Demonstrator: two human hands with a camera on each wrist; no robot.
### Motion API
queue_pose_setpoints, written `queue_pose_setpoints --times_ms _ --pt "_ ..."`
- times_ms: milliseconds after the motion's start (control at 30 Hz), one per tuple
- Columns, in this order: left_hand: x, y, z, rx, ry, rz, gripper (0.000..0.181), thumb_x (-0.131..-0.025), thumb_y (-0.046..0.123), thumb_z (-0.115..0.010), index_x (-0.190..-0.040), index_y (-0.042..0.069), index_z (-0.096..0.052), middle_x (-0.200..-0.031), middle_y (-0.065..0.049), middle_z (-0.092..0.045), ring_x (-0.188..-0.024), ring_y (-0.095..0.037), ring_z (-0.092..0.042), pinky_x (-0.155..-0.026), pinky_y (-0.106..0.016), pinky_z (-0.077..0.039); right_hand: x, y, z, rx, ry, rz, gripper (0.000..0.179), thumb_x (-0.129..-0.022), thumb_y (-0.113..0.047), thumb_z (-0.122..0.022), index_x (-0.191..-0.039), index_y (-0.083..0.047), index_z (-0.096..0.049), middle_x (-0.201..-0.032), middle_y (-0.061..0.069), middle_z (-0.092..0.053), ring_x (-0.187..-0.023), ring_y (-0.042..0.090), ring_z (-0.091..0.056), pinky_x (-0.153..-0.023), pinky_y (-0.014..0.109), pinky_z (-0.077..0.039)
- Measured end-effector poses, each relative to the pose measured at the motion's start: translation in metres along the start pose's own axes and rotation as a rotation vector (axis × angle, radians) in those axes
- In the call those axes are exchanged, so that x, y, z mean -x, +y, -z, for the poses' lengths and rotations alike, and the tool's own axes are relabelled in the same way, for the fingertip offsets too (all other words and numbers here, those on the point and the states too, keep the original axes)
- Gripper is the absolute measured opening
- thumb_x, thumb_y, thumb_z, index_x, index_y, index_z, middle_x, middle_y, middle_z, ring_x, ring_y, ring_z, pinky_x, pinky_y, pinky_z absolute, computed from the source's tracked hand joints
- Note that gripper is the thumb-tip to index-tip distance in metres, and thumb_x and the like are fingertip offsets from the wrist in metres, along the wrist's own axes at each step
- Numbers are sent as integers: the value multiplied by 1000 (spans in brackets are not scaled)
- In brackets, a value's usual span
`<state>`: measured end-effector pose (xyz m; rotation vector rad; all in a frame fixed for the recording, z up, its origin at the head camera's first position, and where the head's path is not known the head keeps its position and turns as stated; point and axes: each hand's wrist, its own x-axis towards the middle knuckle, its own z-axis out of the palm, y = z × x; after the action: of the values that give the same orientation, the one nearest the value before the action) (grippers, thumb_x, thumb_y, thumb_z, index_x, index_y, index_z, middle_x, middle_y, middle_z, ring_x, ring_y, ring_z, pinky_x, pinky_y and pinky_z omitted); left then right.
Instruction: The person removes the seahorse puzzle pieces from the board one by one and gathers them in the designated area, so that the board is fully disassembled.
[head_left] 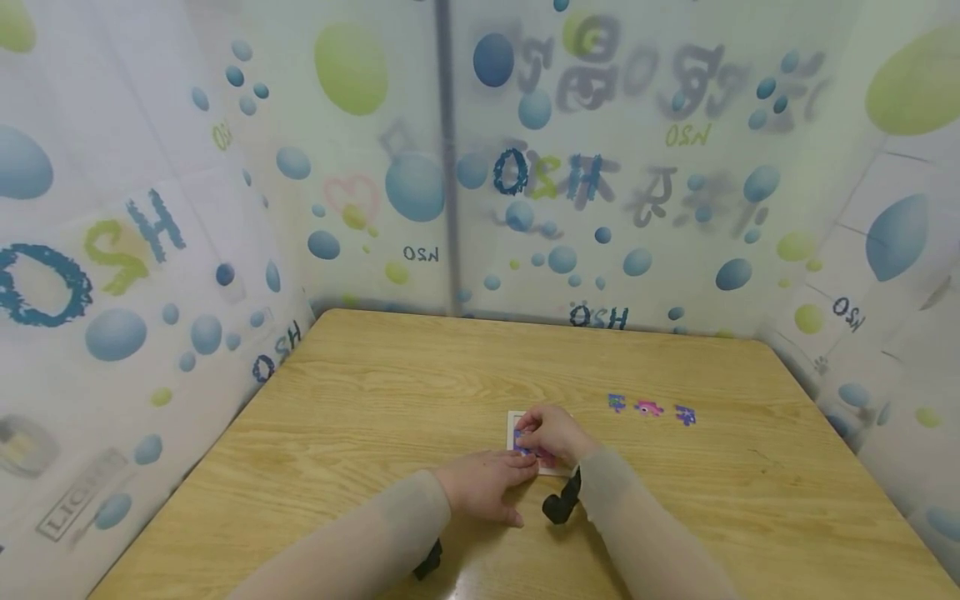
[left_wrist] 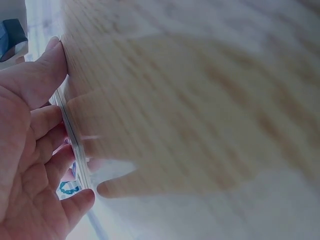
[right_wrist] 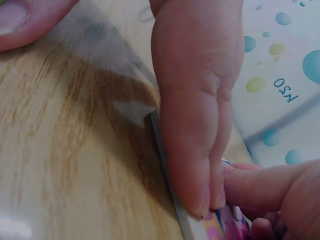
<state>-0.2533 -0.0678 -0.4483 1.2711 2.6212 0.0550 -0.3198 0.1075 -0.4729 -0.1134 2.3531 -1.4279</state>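
A small jigsaw puzzle board [head_left: 512, 429] with a white border lies on the table, with blue and pink parts showing between the hands. My left hand [head_left: 483, 485] rests on its near left side, fingers extended and touching the board. In the left wrist view, the fingers of this left hand [left_wrist: 37, 150] lie along the board's edge [left_wrist: 72, 132]. Over the board, my right hand [head_left: 555, 432] is bent down, thumb and forefinger pinching a puzzle piece that they mostly hide. The right wrist view shows the right thumb [right_wrist: 257, 187] beside the left fingers [right_wrist: 192, 115].
Right of the board lie three loose pieces: a blue-green piece [head_left: 617, 403], a pink piece with an eye [head_left: 648, 408] and a blue-purple piece [head_left: 686, 415]. The wooden table [head_left: 360, 375] meets patterned curtains [head_left: 375, 167] at the back and sides.
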Motion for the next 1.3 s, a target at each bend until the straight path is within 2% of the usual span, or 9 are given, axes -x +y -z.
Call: queue_pose_setpoints --times_ms 267,600,1000,1300 --pt "1 0 0 0 -1 0 74 -89 50 -62 -147 11 -39 -154 -3 -33 -141 -17 -30 -114 -28 -25 1 2 -1 -23 26 8 15 -85 -3 -71 -98 -6 -66 -84 6 -55 -54 12 -44 -45 20 -38" --pt "0 1 1 8 -4 5 75 -89 50 -63 -148 11 -39 -154 -3 -33 -141 -17 -30 -113 -28 -26 3 2 0 -61 10 -16 15 -86 -3 -70 -100 -5 -65 -84 7 -57 -47 10 -41 -42 19 -38" --pt "1 1 1 17 -2 5 74 -89 49 -63 -148 11 -39 -154 -3 -32 -141 -17 -30 -114 -28 -25 2 2 1 -8 25 5 14 -84 -6 -73 -98 -8 -67 -84 6 -57 -50 11 -43 -44 20 -38" --pt "1 0 1 30 -6 3 74 -89 49 -63 -148 11 -39 -154 -2 -32 -141 -17 -29 -114 -29 -25 3 2 2 -70 12 -17 16 -85 -6 -72 -99 -6 -66 -83 7 -58 -47 11 -42 -42 20 -38"
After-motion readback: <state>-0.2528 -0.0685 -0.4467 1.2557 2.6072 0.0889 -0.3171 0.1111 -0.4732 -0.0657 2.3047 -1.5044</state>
